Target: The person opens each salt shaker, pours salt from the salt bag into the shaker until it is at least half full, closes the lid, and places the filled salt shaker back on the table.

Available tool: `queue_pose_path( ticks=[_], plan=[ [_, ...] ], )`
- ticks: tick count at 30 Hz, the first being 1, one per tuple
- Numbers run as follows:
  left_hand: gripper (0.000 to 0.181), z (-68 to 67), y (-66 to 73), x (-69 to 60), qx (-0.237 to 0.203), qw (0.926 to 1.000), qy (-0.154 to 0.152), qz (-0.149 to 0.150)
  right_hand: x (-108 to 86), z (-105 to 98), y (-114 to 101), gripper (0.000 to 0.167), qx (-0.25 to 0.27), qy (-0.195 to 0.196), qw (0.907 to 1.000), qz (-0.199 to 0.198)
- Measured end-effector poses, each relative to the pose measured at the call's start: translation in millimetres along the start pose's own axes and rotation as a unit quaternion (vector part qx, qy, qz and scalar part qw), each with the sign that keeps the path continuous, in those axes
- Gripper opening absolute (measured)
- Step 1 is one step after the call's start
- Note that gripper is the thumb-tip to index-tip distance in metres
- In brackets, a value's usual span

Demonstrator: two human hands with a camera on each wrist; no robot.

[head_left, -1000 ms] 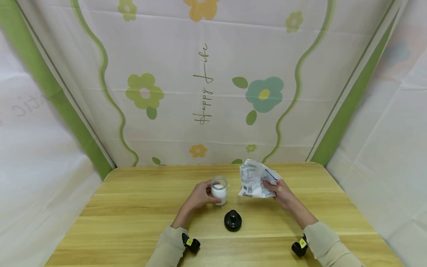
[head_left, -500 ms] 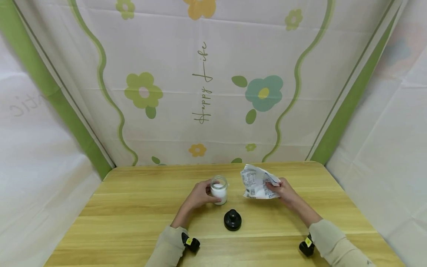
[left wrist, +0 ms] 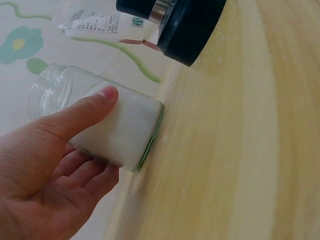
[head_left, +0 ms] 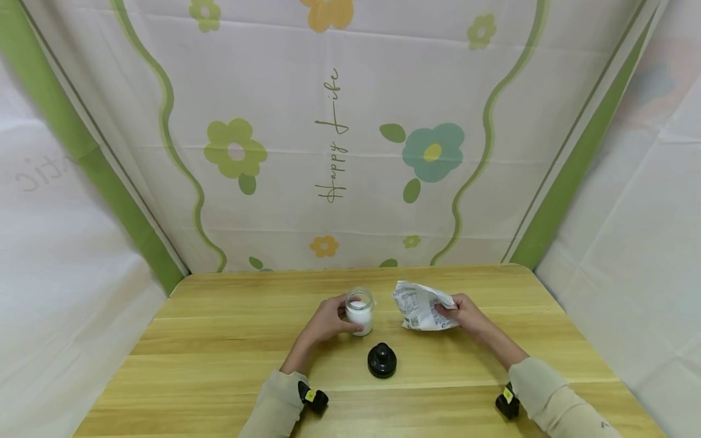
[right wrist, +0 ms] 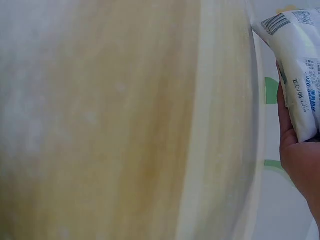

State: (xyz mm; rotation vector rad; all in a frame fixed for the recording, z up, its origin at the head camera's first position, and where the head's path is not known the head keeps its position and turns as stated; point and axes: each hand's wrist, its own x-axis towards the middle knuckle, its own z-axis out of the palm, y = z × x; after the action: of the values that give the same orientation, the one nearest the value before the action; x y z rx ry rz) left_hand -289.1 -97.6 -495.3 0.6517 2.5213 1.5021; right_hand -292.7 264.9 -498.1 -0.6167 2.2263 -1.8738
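Observation:
Near the table's middle, my left hand grips an upright glass jar with its thumb and fingers around the side. The jar has no lid on and is filled most of the way with a white substance, also plain in the left wrist view. To the right, my right hand holds a white plastic bag with printed text by its right side, apart from the jar. A black lid with a round knob lies in front of the jar. The bag's contents are hidden.
The wooden table has white specks near the lid. A floral curtain closes off the back, and white cloth hangs along both sides. A small black camera sits on each wrist.
The bag has come down and tipped flatter, and my right hand has shifted slightly rightward with it. My left hand, the jar and the lid stay in place.

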Motion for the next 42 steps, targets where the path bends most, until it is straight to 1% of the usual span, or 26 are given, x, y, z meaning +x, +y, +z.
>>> queue_pose_path(
  ticks=[3,8,11,13,17,22,25,32,36,38,40,42],
  plan=[
    [0.063,-0.3,1.0,0.5,-0.006,1.0,0.0,-0.001,-0.2,-3.2,-2.4,0.015,-0.043,0.007,0.999,-0.007],
    [0.062,-0.6,1.2,-0.2,-0.006,1.0,-0.002,0.0,-4.0,-9.6,-4.9,0.016,-0.086,0.018,0.9959,0.019],
    [0.061,-0.5,0.8,-1.0,-0.006,1.0,-0.002,0.002,-7.2,-12.4,-5.0,0.02,-0.119,0.025,0.9923,0.022],
    [0.061,-0.4,0.7,-1.4,-0.008,1.0,-0.002,0.002,-9.1,-13.6,-5.2,0.023,-0.141,0.024,0.9896,0.016],
    [0.06,-0.3,1.7,-1.8,-0.012,0.9999,0.0,0.002,-13.0,-15.4,-9.7,0.028,-0.163,0.027,0.9862,0.013],
    [0.062,0.1,1.3,-1.8,-0.012,0.9999,-0.001,0.0,-18.2,-16.0,-15.5,0.026,-0.201,0.037,0.9788,0.002],
    [0.062,0.2,1.1,-1.8,-0.013,0.9999,-0.001,0.0,-21.0,-15.5,-17.7,0.024,-0.211,0.036,0.9768,-0.01],
    [0.062,0.2,0.0,-2.0,-0.015,0.9999,-0.001,0.001,-23.1,-17.5,-17.0,0.025,-0.208,0.014,0.9778,-0.019],
    [0.062,-0.1,-1.2,-1.8,-0.013,0.9999,0.001,0.003,-22.6,-18.5,-15.2,0.027,-0.238,0.008,0.9702,-0.042],
    [0.062,-0.3,-1.5,-1.6,-0.011,0.9999,0.002,0.005,-23.0,-18.6,-14.2,0.026,-0.255,0.013,0.9657,-0.047],
    [0.061,-0.4,-1.4,-1.3,-0.009,0.9999,0.001,0.006,-23.1,-18.0,-12.9,0.025,-0.268,0.023,0.9623,-0.041],
    [0.061,-0.5,-0.9,-0.8,-0.008,1.0,0.0,0.006,-22.8,-16.9,-11.5,0.026,-0.271,0.037,0.9615,-0.021]
  ],
)
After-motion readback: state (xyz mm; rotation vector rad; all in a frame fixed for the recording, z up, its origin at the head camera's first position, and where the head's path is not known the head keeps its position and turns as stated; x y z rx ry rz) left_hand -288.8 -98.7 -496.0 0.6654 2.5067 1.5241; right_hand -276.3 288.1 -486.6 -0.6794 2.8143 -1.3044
